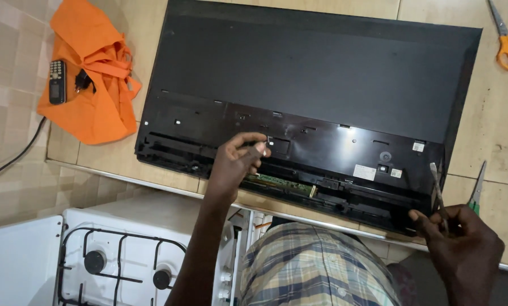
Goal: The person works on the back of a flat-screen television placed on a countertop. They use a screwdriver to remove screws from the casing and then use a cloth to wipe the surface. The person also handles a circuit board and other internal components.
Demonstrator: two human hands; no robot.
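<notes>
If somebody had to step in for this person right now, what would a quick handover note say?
Left hand: fingertips pinching at a spot on the lower back of the black flat-screen panel, which lies face down on the counter.
Right hand: holds two slim tools upright at the panel's lower right corner.
Done: the bottom edge looks opened, with a green circuit strip exposed.
Left: the main back cover is still on.
Nearby: orange-handled scissors, orange cloth with a handset.

Home kitchen used as a repair spot: white gas stove (123, 266) beside a tiled countertop (492, 130), beige tiled floor (10, 56). Opened flat-screen TV (322, 85), orange-handled scissors (507, 42) and orange cloth (89, 73) lie on the counter.
</notes>
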